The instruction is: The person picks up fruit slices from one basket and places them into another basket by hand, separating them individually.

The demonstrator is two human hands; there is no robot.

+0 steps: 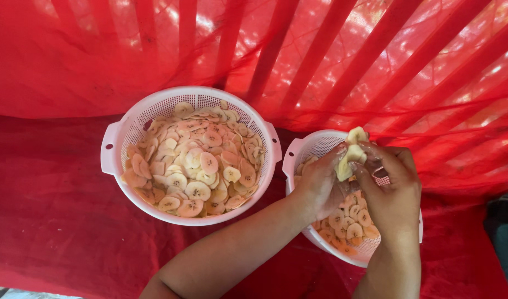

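At nine o'clock a large white colander (111,145) brims with banana slices (196,160) on red cloth (55,210). At three o'clock the left hand (319,187) and right hand (391,191) are both closed on a peeled banana (351,155) over the smaller colander (304,148). The slick fruit could slip — it juts at twelve o'clock beyond the fingers — and fall outside.
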